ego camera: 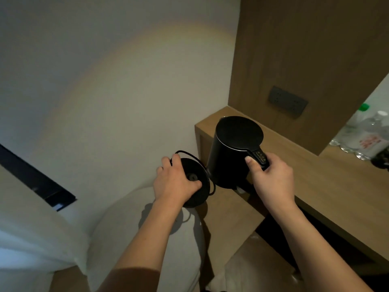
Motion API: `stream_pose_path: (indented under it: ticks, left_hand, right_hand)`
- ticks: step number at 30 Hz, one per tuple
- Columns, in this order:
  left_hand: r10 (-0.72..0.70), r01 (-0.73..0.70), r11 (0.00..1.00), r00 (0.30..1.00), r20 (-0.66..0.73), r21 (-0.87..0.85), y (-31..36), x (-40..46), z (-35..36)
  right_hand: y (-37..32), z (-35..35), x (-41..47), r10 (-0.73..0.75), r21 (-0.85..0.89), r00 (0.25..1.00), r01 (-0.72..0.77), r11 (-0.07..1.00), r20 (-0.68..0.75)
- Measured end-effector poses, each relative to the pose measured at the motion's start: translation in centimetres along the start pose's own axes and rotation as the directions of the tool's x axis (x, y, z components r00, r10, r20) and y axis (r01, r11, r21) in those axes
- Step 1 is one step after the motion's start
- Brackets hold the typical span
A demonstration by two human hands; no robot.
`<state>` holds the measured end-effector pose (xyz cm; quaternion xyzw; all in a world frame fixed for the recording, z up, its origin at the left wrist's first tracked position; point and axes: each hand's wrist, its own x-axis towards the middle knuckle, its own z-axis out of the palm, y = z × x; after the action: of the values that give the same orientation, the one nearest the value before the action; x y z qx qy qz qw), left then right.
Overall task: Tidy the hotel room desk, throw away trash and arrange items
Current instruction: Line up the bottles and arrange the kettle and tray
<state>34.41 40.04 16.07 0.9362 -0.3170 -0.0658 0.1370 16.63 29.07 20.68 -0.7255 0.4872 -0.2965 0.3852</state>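
A black electric kettle [235,148] hangs upright in the air at the left end of the wooden desk [328,182]; my right hand [271,178] grips its handle, thumb on top near the buttons. Left of it, my left hand [174,180] holds the round black kettle base [197,186] by its rim, off the desk and over the gap beside the wall. The base's black cord [187,153] loops up behind my fingers.
Clear plastic water bottles [364,135] stand at the desk's right, beside a dark object at the frame edge. A grey wall socket [287,102] sits on the wood panel. White bedding [52,239] and a cushion lie below left. A chair seat is below the desk.
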Motion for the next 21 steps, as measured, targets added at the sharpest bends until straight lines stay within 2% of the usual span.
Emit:
stream_pose_path:
  ticks: [4, 10, 21]
  left_hand:
    - [0.048, -0.049, 0.999, 0.998, 0.028, 0.018, 1.6, 1.4, 0.7]
    - [0.205, -0.210, 0.977, 0.971, 0.120, 0.028, 7.6, 1.7, 4.1]
    - [0.515, -0.529, 0.848, 0.814, 0.271, -0.024, 22.3, -0.4, 8.3]
  right_hand:
    - [1.1, -0.9, 0.7, 0.044, -0.002, 0.997, -0.044, 0.999, -0.058]
    - [4.9, -5.7, 1.0, 0.152, 0.008, 0.966, -0.153, 0.988, -0.212]
    - [12.5, -16.2, 0.6, 0.327, 0.036, 0.807, -0.357, 0.934, -0.492]
